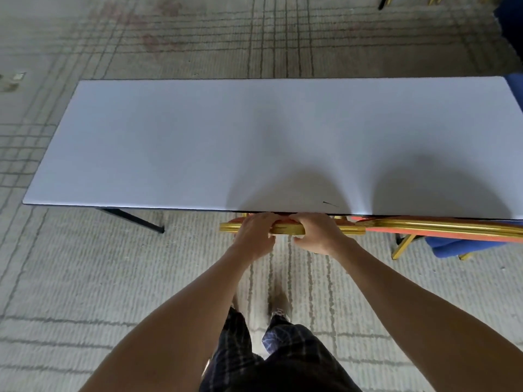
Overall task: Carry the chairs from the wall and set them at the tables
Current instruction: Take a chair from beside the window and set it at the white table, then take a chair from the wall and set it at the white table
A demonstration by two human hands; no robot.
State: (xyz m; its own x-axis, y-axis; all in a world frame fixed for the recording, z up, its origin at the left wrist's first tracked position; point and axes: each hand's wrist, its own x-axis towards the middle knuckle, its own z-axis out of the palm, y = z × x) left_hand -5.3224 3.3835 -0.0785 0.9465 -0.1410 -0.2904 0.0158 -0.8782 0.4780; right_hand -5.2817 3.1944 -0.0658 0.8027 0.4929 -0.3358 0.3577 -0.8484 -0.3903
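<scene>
A long, smooth white table (198,142) on a black angled leg (133,219) blocks the way ahead, standing on ribbed grey carpet (85,278). A second chair (441,229) with red padding, and blue cloth (452,246) below it, crowd the right. The gold-framed chair (286,229) sits against the table's near edge, its seat hidden. The left hand (256,234) and right hand (319,234) are curled tightly round its glossy top rail.

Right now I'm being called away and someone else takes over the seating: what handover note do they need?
Left hand, right hand: both grip the gold top rail of the chair.
It is tucked at the white table, near edge, beside a second chair on its right.
Done: two chairs at this table.
Left: release; the near side's left half has no chair yet.
</scene>
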